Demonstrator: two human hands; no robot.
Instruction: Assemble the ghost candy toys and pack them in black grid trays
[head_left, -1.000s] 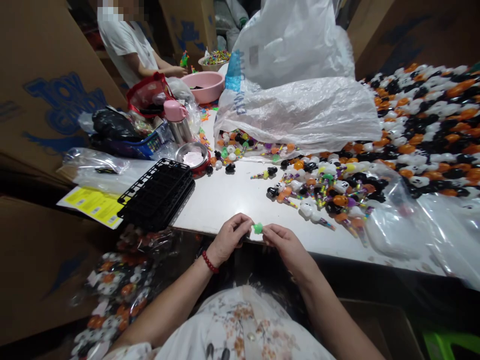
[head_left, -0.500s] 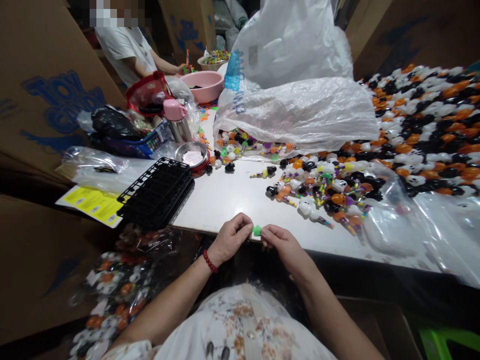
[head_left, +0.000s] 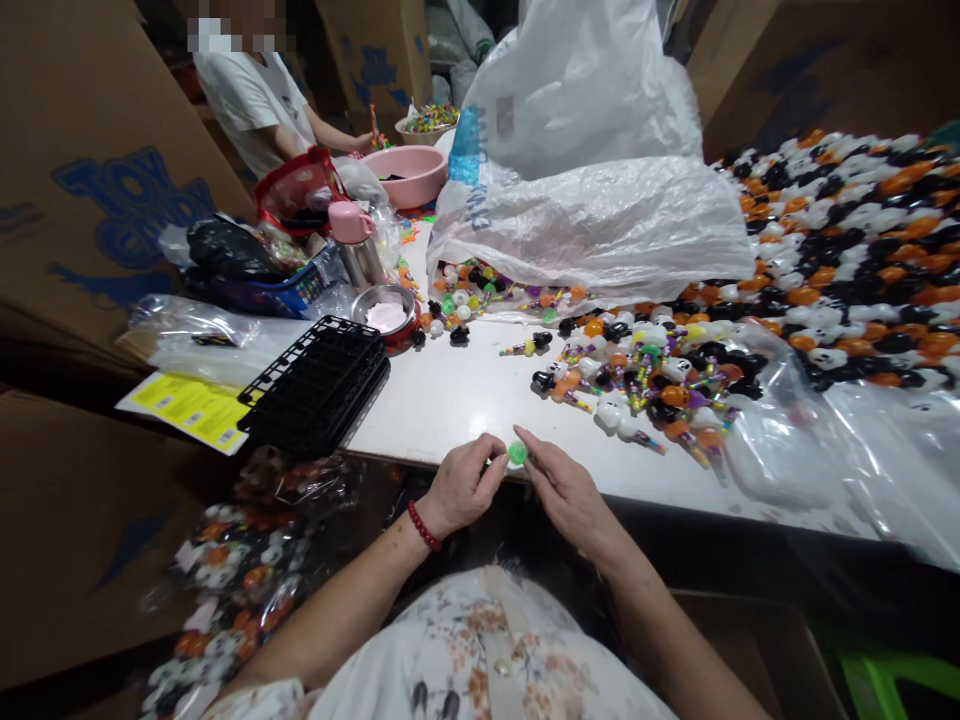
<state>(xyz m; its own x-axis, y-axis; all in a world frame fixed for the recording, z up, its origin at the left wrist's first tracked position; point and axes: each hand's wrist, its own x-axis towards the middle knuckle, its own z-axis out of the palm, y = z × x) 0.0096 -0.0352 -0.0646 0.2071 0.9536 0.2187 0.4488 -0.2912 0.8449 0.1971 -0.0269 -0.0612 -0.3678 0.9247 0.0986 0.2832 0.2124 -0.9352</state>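
My left hand [head_left: 466,487] pinches a small round green plastic piece [head_left: 517,453] between thumb and fingertips, just over the table's front edge. On the piece's other side is my right hand [head_left: 568,493], its fingers stretched out and their tips close against it; whether they touch cannot be made out. A lone small figure [head_left: 531,345] with a black head and a colourful stem lies on the white table [head_left: 442,400] ahead of my hands. To the right is a pile of candy-tube toys [head_left: 637,380] with white, black and orange heads.
Black plastic racks [head_left: 315,385] are stacked at left beside a yellow printed sheet [head_left: 187,410]. Behind stand a metal bowl [head_left: 385,310], a pink-topped flask [head_left: 356,245] and a pink basin [head_left: 409,175]. A large plastic bag [head_left: 592,220] fills the back; a co-worker [head_left: 259,105] sits beyond.
My right fingers have straightened out of their pinch on the green piece. The piece has turned, showing its round face, and stays in my left hand.
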